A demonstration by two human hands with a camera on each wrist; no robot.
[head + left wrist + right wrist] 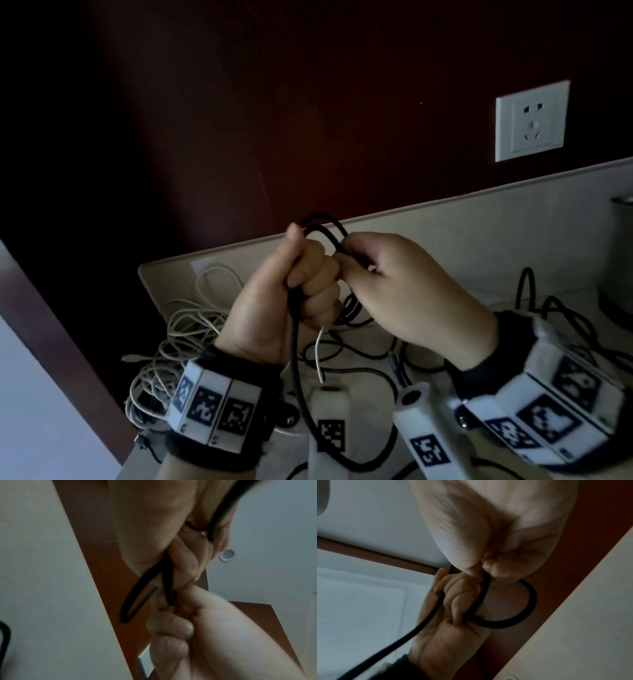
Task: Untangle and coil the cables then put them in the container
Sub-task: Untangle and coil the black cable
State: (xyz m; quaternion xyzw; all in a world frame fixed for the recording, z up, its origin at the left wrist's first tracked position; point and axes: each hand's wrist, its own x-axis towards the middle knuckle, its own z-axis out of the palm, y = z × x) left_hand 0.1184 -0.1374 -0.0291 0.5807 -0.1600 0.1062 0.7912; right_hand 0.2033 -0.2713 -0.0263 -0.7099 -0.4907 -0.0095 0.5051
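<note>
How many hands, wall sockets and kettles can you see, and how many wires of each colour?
Hands: 2, the left hand and the right hand, both gripping the black wire.
Wall sockets: 1.
Kettles: 1, only partly in view.
Total of these: 4.
Wires: black ones and white ones lie tangled on the table, too knotted to count by colour.

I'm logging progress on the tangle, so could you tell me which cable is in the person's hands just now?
The thick black cable: both the left hand and right hand grip its loop, raised above the table, while the thin white cables lie untouched below.
</note>
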